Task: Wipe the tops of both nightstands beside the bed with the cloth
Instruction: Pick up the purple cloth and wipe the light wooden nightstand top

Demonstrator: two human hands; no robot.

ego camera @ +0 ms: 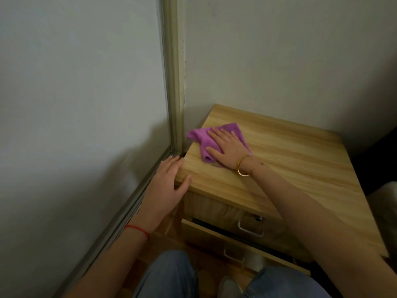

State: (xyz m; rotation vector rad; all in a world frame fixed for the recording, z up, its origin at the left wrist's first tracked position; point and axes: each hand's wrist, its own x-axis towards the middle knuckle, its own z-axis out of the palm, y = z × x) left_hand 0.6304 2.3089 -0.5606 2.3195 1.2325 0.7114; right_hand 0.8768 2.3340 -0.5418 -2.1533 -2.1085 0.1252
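A light wooden nightstand stands in the room's corner, its top bare except for a purple cloth lying near the left edge. My right hand lies flat on the cloth with straight fingers, pressing it onto the top; part of the cloth is hidden under the palm. My left hand rests with straight fingers against the nightstand's front left corner, thumb on the top's edge.
A frosted sliding panel with a metal frame runs along the left, close to the nightstand. The white wall is right behind it. The lower drawer is pulled partly out toward my knees. Something dark lies at the far right.
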